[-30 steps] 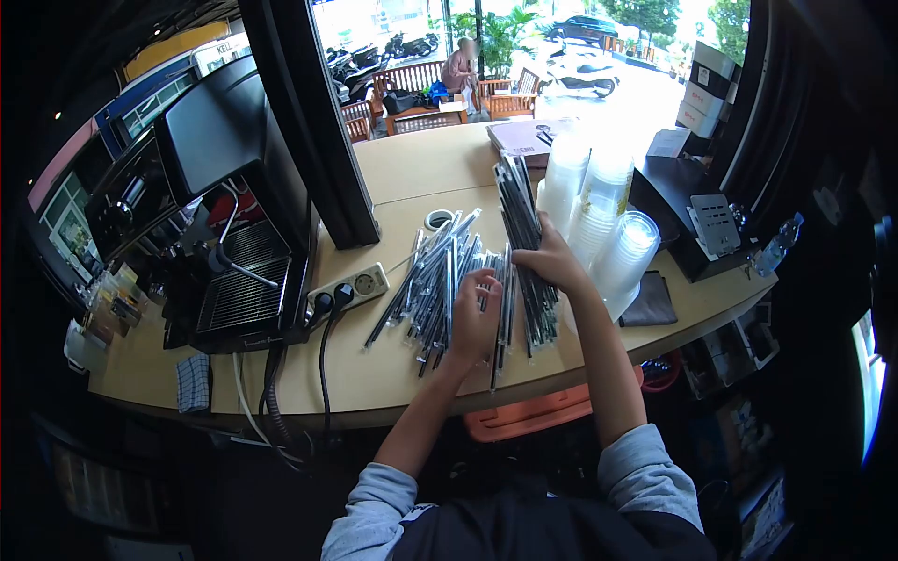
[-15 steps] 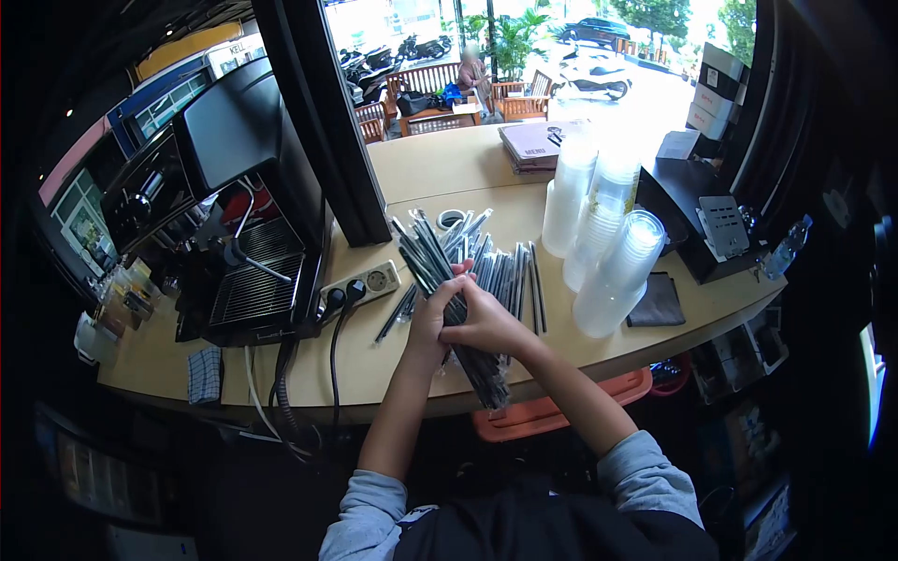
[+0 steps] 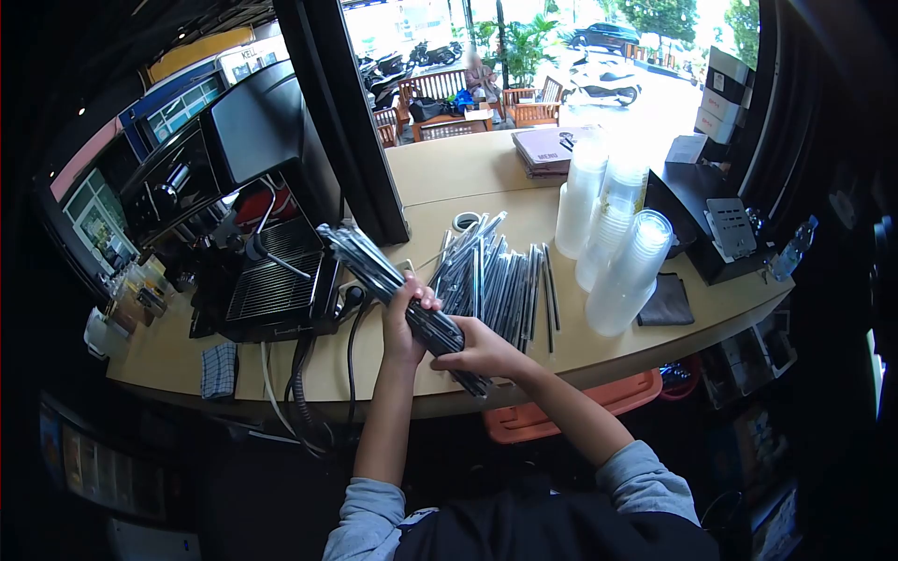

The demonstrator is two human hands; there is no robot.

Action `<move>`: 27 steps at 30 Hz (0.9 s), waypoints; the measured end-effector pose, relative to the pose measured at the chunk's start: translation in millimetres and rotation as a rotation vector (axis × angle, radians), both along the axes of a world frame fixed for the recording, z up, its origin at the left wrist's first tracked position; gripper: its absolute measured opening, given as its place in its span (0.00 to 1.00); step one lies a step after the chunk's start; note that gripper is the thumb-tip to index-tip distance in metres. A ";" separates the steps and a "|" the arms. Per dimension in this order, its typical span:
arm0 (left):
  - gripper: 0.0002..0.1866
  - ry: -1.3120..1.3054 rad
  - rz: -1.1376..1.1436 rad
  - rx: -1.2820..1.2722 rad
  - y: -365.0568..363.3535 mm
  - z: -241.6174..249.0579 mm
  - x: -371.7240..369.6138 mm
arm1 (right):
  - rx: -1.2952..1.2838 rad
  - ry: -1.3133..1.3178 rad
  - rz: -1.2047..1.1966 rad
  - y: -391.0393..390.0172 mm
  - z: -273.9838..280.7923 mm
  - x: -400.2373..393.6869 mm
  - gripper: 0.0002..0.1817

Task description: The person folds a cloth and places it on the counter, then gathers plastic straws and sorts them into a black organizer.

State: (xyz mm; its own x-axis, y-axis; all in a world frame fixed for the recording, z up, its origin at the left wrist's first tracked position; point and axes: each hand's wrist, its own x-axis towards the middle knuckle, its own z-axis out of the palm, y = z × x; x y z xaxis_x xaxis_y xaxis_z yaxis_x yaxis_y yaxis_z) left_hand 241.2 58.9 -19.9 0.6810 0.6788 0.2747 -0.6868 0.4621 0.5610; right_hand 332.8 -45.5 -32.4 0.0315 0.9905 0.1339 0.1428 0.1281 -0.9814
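While both hands gripped it, the bundle of straws (image 3: 398, 290) lay slantwise above the bench (image 3: 374, 365), its long axis running from up and left, over the coffee machine (image 3: 271, 280), down and right toward the bench edge. The left hand (image 3: 404, 318) was wrapped round the bundle's middle, and the right hand (image 3: 477, 351) was closed round the lower end, just beside the left and nearer the body. Most of the bundle's length stuck out beyond the left hand. Loose straws (image 3: 496, 280) lay spread on the bench just past both hands, roughly pointing away from the person. Stacked cups (image 3: 622, 252) stood to the right of the right hand, well apart. A power strip (image 3: 355, 294) and its cables sat under the bundle's raised end, with the machine's steam wand (image 3: 271, 257) close by.
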 end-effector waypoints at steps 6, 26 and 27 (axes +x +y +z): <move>0.06 -0.129 0.495 0.034 1.3 28.6 -20.3 | -0.071 0.874 -0.138 -3.5 -12.3 3.9 0.25; 0.07 0.102 0.342 0.022 -2.7 -4.3 -54.7 | 0.054 0.408 -0.287 9.9 -23.0 -78.4 0.17; 0.07 0.092 0.295 0.010 -2.6 -7.4 -60.2 | 0.055 0.254 -0.287 7.3 -23.4 -78.0 0.16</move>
